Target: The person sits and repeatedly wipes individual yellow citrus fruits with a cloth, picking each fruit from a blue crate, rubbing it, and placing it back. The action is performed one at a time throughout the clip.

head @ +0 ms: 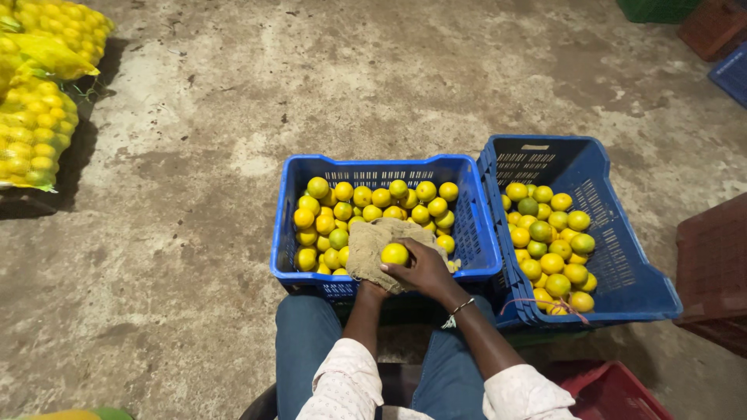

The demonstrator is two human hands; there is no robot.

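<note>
A single round yellow citrus fruit (394, 253) was held in the right hand (424, 271), the fingers closed round it, and it was pressed against a coarse tan burlap cloth (373, 245). The cloth was supported from beneath by the left hand (372, 289), which was mostly hidden under the fabric; its grip could not be told for certain, though the cloth appeared gathered over it, seemingly so the fruit could be rubbed. Both hands were kept over the near edge of a blue slotted plastic crate (311, 167), filled with yellow and greenish fruit, so loose fruit lay within easy reach. A second blue crate (615, 257), tilted and partly filled, was set just to the right. Yellow mesh sacks of fruit (35, 128) lay far left on the concrete floor (194, 233).
</note>
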